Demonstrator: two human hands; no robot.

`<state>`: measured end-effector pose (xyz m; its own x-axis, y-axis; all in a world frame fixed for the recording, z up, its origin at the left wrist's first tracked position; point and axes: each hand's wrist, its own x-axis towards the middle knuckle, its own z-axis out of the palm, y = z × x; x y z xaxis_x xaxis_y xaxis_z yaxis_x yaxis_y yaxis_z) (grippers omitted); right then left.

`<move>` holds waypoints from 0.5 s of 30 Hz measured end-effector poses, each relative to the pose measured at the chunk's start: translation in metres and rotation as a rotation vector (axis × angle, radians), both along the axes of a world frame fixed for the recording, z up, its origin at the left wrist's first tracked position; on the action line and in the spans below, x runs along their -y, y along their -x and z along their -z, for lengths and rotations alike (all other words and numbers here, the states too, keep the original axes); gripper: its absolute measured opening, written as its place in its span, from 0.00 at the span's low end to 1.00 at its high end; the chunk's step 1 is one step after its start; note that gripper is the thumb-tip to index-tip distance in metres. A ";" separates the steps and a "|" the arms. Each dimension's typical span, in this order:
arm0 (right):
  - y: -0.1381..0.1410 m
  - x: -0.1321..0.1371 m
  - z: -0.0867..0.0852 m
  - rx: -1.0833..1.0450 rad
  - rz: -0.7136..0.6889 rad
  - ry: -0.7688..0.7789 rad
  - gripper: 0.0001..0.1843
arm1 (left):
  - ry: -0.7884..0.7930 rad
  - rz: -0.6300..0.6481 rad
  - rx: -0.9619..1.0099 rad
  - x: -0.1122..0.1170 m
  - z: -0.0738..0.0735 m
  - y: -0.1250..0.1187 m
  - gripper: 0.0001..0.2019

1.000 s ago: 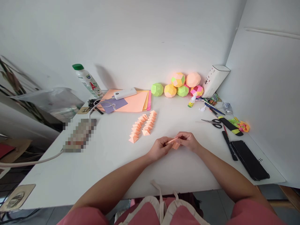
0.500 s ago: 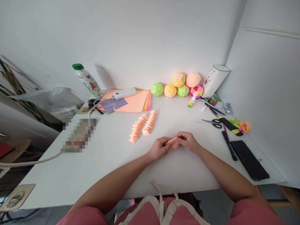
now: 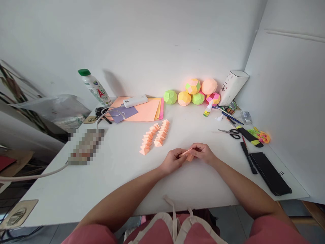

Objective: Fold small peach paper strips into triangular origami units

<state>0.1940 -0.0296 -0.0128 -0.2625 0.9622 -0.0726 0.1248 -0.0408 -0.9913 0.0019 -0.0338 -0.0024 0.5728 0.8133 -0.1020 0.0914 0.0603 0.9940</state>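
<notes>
A small piece of folded orange paper [image 3: 189,157] is pinched between both hands above the front middle of the white table. My left hand [image 3: 174,160] is closed on its left side. On the other side, the thumb and fingers of my right hand [image 3: 202,152] grip its upper right edge. Parts of the paper are hidden behind the fingers. Beyond my left hand lie two rows of folded orange paper units, a longer left row [image 3: 147,139] and a right row [image 3: 161,133], each unit overlapping its neighbour.
Paper balls [image 3: 184,98] are stacked against the wall, near a glue bottle [image 3: 207,109]. Scissors [image 3: 235,134], a cutter [image 3: 250,136], a black pen [image 3: 248,158] and a phone [image 3: 270,173] lie at right. Coloured sheets [image 3: 144,113] carry a power bank [image 3: 135,101]; a spray bottle [image 3: 95,88] stands left.
</notes>
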 end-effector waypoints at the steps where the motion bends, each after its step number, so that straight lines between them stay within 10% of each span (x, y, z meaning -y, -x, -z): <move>1: 0.000 0.000 0.000 0.000 0.000 0.003 0.13 | 0.001 0.000 0.000 0.000 0.000 0.000 0.21; 15: 0.000 0.001 -0.001 -0.014 0.001 0.024 0.12 | 0.012 0.003 -0.012 0.000 -0.001 0.000 0.21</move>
